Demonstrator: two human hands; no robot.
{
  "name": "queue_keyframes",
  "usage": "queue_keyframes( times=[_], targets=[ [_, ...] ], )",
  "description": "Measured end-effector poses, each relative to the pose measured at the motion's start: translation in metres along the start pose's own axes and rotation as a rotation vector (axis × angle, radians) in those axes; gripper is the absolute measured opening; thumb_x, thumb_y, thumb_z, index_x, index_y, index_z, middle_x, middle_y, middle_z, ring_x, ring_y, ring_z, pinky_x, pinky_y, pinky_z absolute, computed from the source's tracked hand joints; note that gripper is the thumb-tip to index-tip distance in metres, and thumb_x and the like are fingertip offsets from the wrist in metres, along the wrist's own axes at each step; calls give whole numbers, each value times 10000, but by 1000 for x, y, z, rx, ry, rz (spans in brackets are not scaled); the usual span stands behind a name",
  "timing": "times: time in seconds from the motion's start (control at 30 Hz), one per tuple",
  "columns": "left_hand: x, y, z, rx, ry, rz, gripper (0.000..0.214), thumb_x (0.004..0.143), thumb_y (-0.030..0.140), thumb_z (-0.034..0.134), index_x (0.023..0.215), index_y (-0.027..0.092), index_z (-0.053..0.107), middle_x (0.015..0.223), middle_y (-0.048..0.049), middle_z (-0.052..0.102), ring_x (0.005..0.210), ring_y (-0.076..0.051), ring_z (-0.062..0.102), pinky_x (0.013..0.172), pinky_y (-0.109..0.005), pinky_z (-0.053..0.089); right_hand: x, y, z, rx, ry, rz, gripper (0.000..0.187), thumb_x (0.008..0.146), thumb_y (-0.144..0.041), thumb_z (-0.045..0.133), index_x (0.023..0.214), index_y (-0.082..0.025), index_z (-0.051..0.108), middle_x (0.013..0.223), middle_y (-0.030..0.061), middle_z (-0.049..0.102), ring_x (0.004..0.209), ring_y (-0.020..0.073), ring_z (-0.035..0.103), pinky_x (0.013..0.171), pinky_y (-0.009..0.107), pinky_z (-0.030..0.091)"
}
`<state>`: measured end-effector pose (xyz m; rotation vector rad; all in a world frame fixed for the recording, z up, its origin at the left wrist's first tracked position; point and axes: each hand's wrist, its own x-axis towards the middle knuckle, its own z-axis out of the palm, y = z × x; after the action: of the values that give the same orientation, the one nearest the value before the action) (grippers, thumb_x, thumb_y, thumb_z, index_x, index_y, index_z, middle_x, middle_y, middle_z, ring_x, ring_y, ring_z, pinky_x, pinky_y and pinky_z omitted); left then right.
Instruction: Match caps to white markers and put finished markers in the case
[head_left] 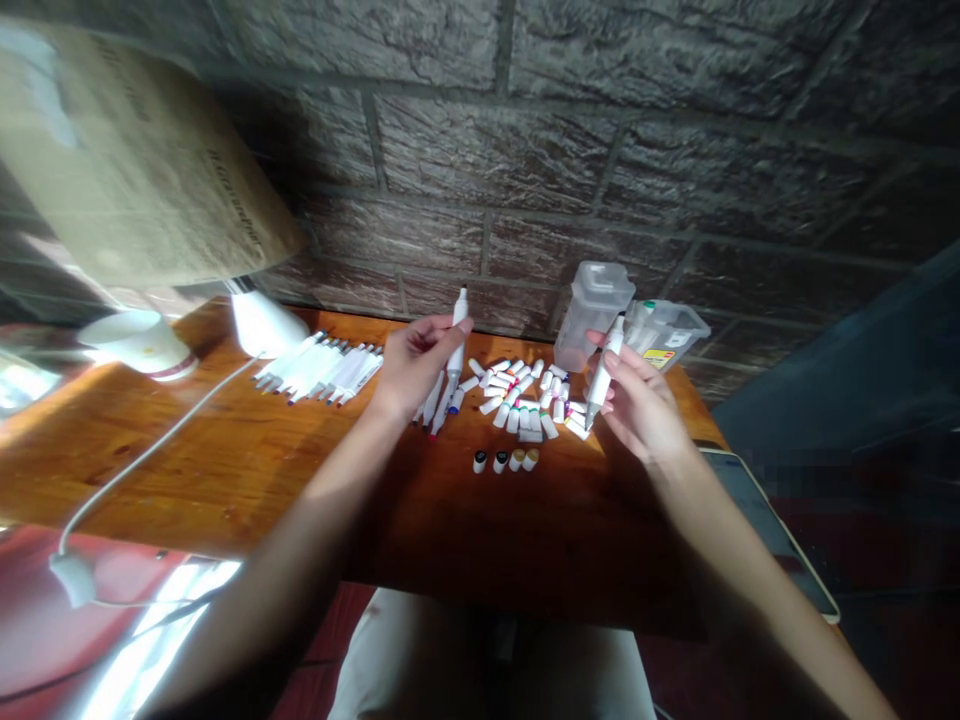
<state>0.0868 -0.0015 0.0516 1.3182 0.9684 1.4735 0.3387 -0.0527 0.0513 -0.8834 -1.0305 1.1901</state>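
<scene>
My left hand [415, 362] is closed around a white marker [457, 322] held upright above the wooden table [225, 460]. My right hand [640, 405] grips another white marker [604, 368], tilted with its tip down. Between the two hands lies a heap of loose white marker caps [521, 392]. Several caps [504, 461] stand in a short row nearer to me. A few markers [437, 405] lie under my left hand.
A row of white markers [319, 367] lies at the left. Two clear plastic containers [596, 310] [666, 330] stand by the brick wall. A white lamp [139, 340] with a cable [150, 450], a cardboard box [127, 160] and a tablet [772, 530] are around.
</scene>
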Motion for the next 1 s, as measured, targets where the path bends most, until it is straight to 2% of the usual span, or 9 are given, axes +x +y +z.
queue_keyframes(
  times=[0.13,0.33,0.6,0.7,0.87,1.0],
  targets=[
    [3,-10,0,7,19,-10,471,658,554,834,831,131,721,564,41,579,479,-54,441,459,-192,315,4,0,-5,53,54,-61,307,703,-332,847,969,-213,749,591,-75,425,482,45,332,380,149,296],
    [0,-11,4,2,-43,-80,476,672,561,824,858,138,713,603,21,639,491,-88,545,516,-217,448,12,4,-14,123,148,-128,252,661,-284,868,846,-209,716,570,-83,450,463,32,290,377,132,270],
    [-1,-12,5,58,-89,-42,479,686,570,810,874,138,731,652,-6,691,539,-104,589,558,-223,482,11,11,-12,8,56,-142,166,718,-259,783,856,-213,703,621,-56,536,478,47,321,416,177,281],
    [-6,-13,9,71,-169,-17,475,725,563,786,924,134,744,724,-34,726,590,-113,602,592,-228,494,8,14,-9,-34,11,-136,178,701,-245,797,849,-203,707,669,-48,596,478,42,349,425,188,283],
    [-24,-8,23,47,-401,15,348,751,443,804,921,143,757,740,-23,733,600,-105,596,604,-214,499,-2,19,0,-94,-110,-68,226,709,-254,842,899,-188,739,752,-7,710,495,58,457,437,194,346],
    [-37,-3,32,22,-527,68,258,885,367,683,972,140,768,840,-59,765,719,-134,660,681,-226,538,-12,13,13,-83,-234,-82,209,733,-249,838,919,-202,757,790,19,762,484,67,500,431,198,394]
  ],
)
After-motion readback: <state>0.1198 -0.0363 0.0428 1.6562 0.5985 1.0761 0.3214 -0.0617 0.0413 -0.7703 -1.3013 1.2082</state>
